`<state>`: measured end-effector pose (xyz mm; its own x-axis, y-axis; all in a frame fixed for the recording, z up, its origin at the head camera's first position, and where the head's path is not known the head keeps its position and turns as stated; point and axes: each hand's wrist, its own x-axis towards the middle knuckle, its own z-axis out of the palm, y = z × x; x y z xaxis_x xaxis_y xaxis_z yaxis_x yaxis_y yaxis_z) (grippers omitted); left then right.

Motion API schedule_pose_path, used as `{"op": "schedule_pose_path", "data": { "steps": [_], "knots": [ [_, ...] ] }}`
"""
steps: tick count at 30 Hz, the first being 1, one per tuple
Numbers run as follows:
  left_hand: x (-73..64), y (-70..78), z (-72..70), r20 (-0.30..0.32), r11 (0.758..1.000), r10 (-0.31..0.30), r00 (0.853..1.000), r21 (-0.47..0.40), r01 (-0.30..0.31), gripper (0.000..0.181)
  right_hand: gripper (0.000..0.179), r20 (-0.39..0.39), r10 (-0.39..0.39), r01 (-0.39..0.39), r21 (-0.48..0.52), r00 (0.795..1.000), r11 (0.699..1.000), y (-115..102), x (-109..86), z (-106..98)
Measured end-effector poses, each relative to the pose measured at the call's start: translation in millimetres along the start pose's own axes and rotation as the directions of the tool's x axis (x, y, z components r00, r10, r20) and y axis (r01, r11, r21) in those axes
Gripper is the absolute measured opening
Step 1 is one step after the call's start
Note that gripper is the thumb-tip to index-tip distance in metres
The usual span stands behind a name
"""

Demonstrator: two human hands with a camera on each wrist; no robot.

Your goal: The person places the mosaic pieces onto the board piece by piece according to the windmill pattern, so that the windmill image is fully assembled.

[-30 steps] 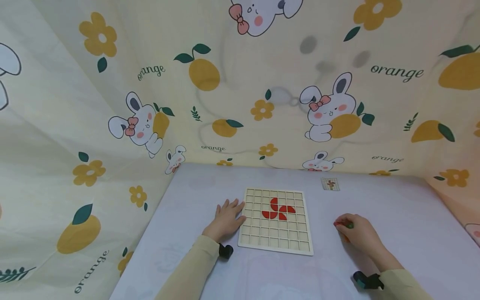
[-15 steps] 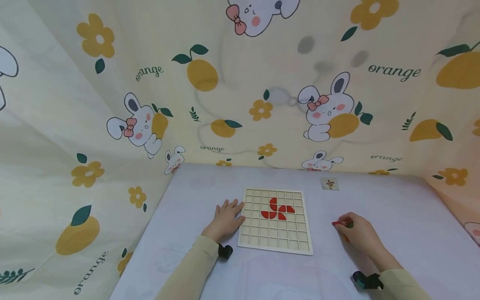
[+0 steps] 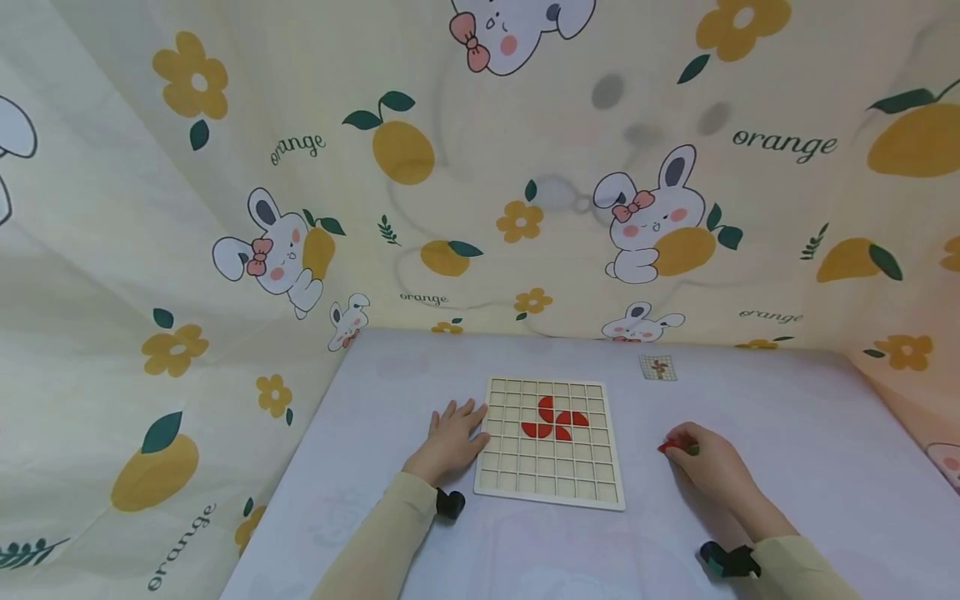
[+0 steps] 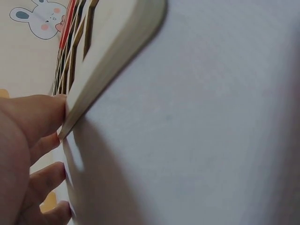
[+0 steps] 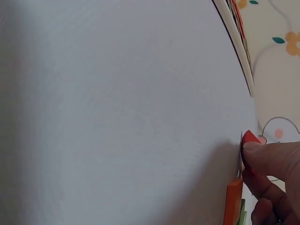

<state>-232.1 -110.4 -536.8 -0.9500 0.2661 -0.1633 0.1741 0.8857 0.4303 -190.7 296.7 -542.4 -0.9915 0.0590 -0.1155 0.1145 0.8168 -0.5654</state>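
A pale wooden board [image 3: 546, 464] with a grid of square cells is lying on the white table [image 3: 375, 392] just below the middle of the head view, and red pieces [image 3: 575, 419] are forming a pinwheel in its upper cells. Beyond it, toward the right, a small card [image 3: 658, 367] is showing a similar pinwheel on a grid. A cream cloth [image 3: 465, 100] printed with rabbits, flowers and fruit is hanging behind and around the table.

The word "orange" is repeating across that cloth in black script.

The left hand [image 3: 450, 437] is lying with fingers spread, its fingertips touching the board's left edge. The right hand [image 3: 708, 467] is hovering over the table to the right of the board, thumb and finger pinching a small red piece [image 5: 248, 138]. An orange block [image 5: 233, 201] and a green one [image 5: 242, 213] are showing beside those fingers at lower right of the right wrist view; I cannot tell whether the hand is holding them.
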Motion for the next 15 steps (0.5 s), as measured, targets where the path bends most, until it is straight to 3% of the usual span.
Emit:
{"op": "schedule_pose_path", "data": {
  "steps": [6, 15],
  "knots": [
    [-0.2, 0.4, -0.4, -0.002, 1.0, 0.004, 1.0, -0.003, -0.004, 0.056, 0.019, -0.023, -0.038, 0.037, -0.005, 0.999, 0.999, -4, 0.8, 1],
    [2.3, -2.0, 2.4, -0.006, 1.0, -0.005, 1.0, 0.006, 0.005, 0.056, 0.017, 0.003, -0.028, 0.027, 0.084, 1.0, 0.996, -35, 5.9, 8]
  ]
}}
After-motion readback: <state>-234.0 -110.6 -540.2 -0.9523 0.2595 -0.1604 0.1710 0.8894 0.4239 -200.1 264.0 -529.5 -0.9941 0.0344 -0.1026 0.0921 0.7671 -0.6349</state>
